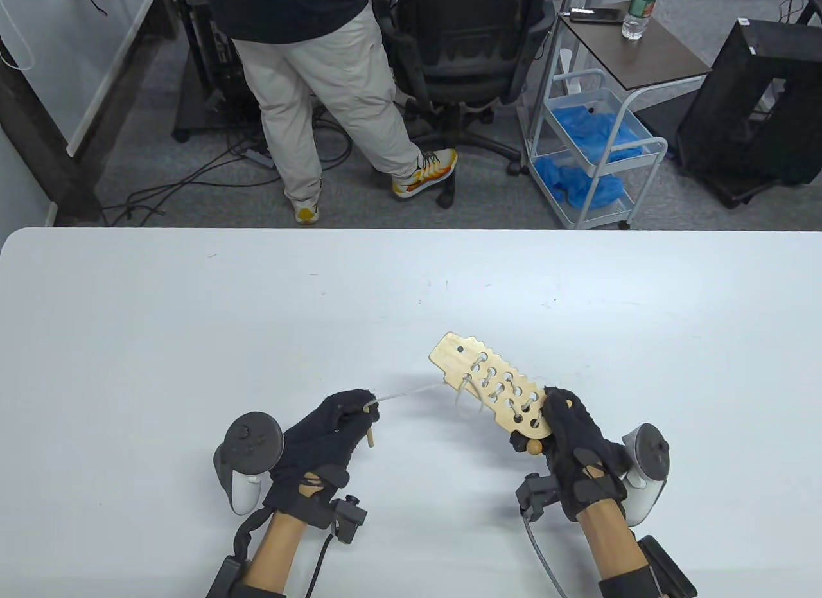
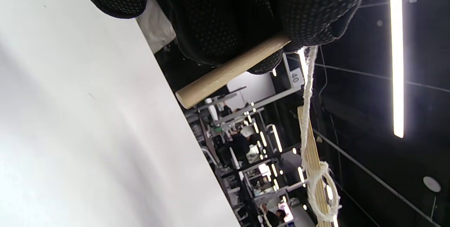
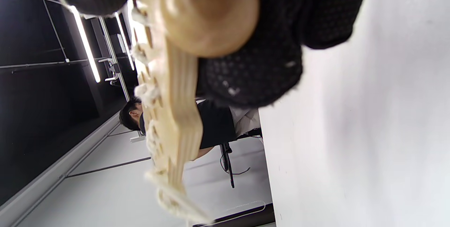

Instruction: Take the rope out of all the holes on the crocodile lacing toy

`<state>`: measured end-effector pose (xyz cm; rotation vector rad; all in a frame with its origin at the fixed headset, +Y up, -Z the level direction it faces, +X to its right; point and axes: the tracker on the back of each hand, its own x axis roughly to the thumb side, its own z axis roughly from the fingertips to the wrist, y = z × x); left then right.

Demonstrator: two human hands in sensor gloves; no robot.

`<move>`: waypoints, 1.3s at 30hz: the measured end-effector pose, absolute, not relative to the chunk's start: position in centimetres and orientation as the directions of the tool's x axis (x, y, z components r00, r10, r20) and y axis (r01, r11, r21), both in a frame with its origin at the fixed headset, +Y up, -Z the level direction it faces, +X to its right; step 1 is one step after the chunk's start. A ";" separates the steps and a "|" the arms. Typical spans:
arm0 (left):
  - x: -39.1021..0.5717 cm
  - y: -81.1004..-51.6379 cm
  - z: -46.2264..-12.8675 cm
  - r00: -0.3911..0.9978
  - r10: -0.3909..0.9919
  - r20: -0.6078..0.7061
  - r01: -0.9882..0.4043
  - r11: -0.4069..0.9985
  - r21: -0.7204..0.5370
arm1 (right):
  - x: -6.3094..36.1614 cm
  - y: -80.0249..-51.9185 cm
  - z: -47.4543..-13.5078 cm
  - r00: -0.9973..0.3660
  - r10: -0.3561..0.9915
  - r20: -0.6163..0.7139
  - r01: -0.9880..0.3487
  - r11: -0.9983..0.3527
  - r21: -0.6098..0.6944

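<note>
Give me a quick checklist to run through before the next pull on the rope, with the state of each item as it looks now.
1. Left hand has the wooden needle pinched: ok.
2. Right hand grips the crocodile board at its near end, by the wooden bead: ok.
3. Rope runs taut from the left hand to the board: ok.
4. Rope out of all holes: not ok, it is laced through several and a loop hangs at the board's edge.
5. Loop free of knots: cannot tell, it looks bunched in the left wrist view.
6. Board lifted off the table: ok in the wrist views.
</note>
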<state>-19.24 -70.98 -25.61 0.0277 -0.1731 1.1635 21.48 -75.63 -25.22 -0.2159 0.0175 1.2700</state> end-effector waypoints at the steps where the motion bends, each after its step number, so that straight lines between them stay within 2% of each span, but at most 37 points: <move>1: -19.4 -71.0 -25.6 0.384 0.912 0.144 -0.917 0.395 -0.056 | 21.6 -75.7 -25.2 0.309 0.941 -0.136 -0.945 0.287 -0.156; 15: -22.4 -71.7 -26.0 0.395 0.918 0.022 -0.915 0.392 0.098 | 23.2 -76.9 -25.1 0.461 0.880 -0.120 -0.862 0.410 -0.299; 24: -23.1 -71.9 -25.9 0.379 0.925 -0.013 -0.915 0.377 0.143 | 23.1 -76.7 -25.1 0.466 0.879 -0.099 -0.859 0.423 -0.290; 30: -22.4 -71.9 -25.8 0.374 0.927 0.005 -0.920 0.370 0.128 | 22.1 -76.3 -25.2 0.465 0.882 -0.081 -0.873 0.441 -0.210; 37: -20.6 -71.5 -25.5 0.311 0.948 0.067 -0.950 0.309 0.047 | 18.6 -75.2 -25.2 0.409 0.911 -0.061 -0.910 0.412 0.054; 39: -20.0 -71.5 -25.4 0.250 0.965 0.082 -0.968 0.252 -0.005 | 17.6 -74.9 -25.0 0.385 0.922 -0.052 -0.914 0.388 0.121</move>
